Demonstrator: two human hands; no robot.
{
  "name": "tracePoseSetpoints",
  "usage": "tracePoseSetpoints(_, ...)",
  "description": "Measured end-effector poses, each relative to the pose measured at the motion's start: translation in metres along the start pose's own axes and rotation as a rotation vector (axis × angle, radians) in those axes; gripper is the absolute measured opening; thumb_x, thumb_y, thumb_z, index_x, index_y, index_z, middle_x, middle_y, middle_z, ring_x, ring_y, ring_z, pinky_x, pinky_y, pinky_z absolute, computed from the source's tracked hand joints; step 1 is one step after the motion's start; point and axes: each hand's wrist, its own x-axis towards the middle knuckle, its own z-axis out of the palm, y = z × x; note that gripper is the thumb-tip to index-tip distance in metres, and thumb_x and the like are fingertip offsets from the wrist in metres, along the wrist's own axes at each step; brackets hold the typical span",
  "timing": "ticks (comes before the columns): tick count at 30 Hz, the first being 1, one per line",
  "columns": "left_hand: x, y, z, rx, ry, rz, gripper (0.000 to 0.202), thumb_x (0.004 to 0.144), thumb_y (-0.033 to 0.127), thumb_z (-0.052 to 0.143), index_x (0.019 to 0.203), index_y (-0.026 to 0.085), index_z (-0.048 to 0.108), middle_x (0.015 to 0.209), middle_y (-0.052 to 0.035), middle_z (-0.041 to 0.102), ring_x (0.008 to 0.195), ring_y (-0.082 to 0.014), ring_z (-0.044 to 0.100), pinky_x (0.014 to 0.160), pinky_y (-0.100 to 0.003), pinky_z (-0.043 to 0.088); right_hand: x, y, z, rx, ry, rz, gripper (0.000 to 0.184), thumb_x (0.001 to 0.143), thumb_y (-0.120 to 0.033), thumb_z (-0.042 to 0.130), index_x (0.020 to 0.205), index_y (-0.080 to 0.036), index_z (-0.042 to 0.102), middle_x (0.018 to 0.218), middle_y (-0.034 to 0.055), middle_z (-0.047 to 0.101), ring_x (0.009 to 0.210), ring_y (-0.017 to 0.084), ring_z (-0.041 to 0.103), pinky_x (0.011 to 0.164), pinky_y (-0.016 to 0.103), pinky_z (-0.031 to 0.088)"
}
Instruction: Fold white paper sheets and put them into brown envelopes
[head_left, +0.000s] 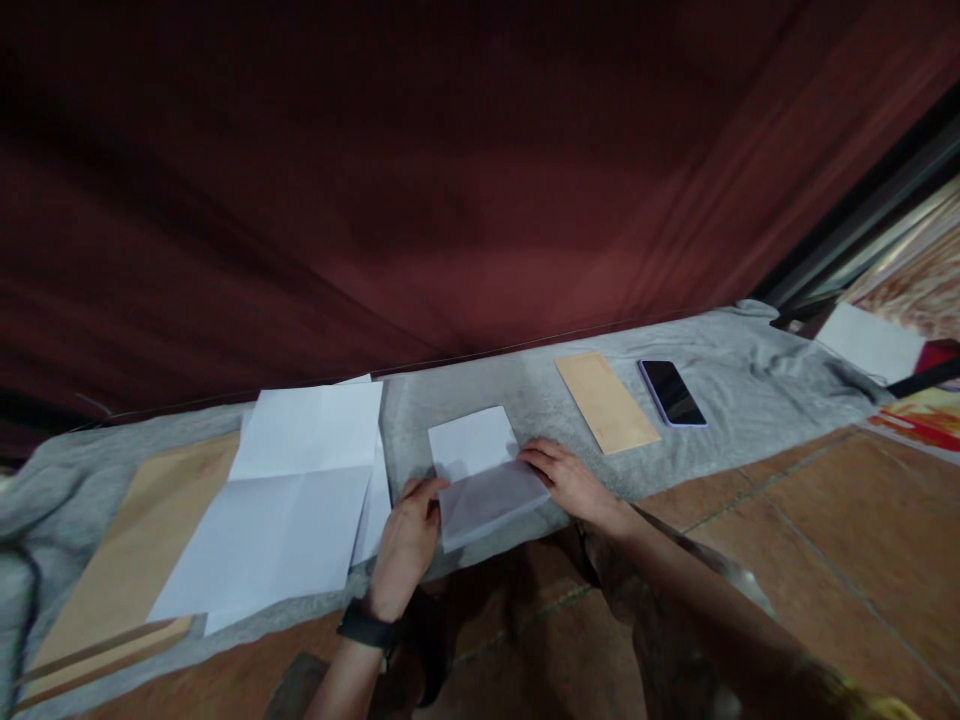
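A white sheet of paper (476, 440), creased across its middle, lies in front of me with its near half raised a little and in shade. My left hand (411, 535) pinches its left edge near the crease, fingers curled. At the right edge, my right hand (566, 478) has its fingers closed on the paper, with the thumb mostly hidden. Just right of that hand rests a small brown envelope (607, 403). To the left are larger white sheets (300, 480) with fold creases, overlapping one another and a big brown envelope (142, 530).
A phone (673, 393) with a purple edge lies beyond the small envelope. Everything rests on a narrow bench covered by a grey cloth (757, 375). A dark red curtain (480, 200) hangs along the back. Brown floor tiles (847, 530) lie below the front edge.
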Motion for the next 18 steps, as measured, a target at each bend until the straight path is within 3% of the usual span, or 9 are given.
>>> tracePoseSetpoints(4, 0.004, -0.001, -0.003, 0.035, -0.023, 0.005, 0.036, 0.081, 0.005, 0.05, 0.104, 0.021, 0.071, 0.106, -0.0084, 0.067, 0.098, -0.0214, 0.065, 0.091, -0.032, 0.051, 0.002, -0.004, -0.002, 0.011, 0.003, 0.023, 0.041, 0.089, -0.003, 0.05, 0.123, -0.019, 0.066, 0.127, 0.0101, 0.063, 0.121, 0.022, 0.057, 0.108, 0.04, 0.044)
tracePoseSetpoints(9, 0.011, 0.009, -0.009, 0.057, -0.046, -0.046, 0.027, 0.083, 0.006, 0.053, 0.097, 0.019, 0.073, 0.098, -0.0079, 0.068, 0.09, -0.0203, 0.068, 0.083, -0.029, 0.051, 0.007, -0.006, -0.004, 0.051, 0.015, 0.057, 0.047, 0.084, 0.0, 0.048, 0.122, -0.021, 0.066, 0.123, 0.0079, 0.065, 0.118, 0.02, 0.058, 0.106, 0.038, 0.045)
tracePoseSetpoints(12, 0.012, 0.013, -0.01, 0.102, -0.059, -0.081, 0.029, 0.081, 0.004, 0.055, 0.098, 0.018, 0.073, 0.1, -0.0077, 0.07, 0.092, -0.0206, 0.068, 0.084, -0.029, 0.05, 0.009, -0.005, -0.001, 0.043, 0.028, 0.058, 0.041, 0.086, -0.002, 0.05, 0.12, -0.019, 0.067, 0.121, 0.0086, 0.065, 0.118, 0.021, 0.058, 0.106, 0.038, 0.045)
tracePoseSetpoints(18, 0.015, 0.014, -0.01, 0.168, -0.042, -0.14, 0.023, 0.091, 0.032, 0.059, 0.102, 0.017, 0.073, 0.103, -0.0105, 0.073, 0.094, -0.0249, 0.069, 0.08, -0.031, 0.048, 0.012, -0.002, 0.006, -0.027, 0.081, 0.08, 0.02, 0.1, -0.025, 0.051, 0.109, -0.017, 0.067, 0.115, 0.0108, 0.065, 0.108, 0.023, 0.061, 0.099, 0.04, 0.049)
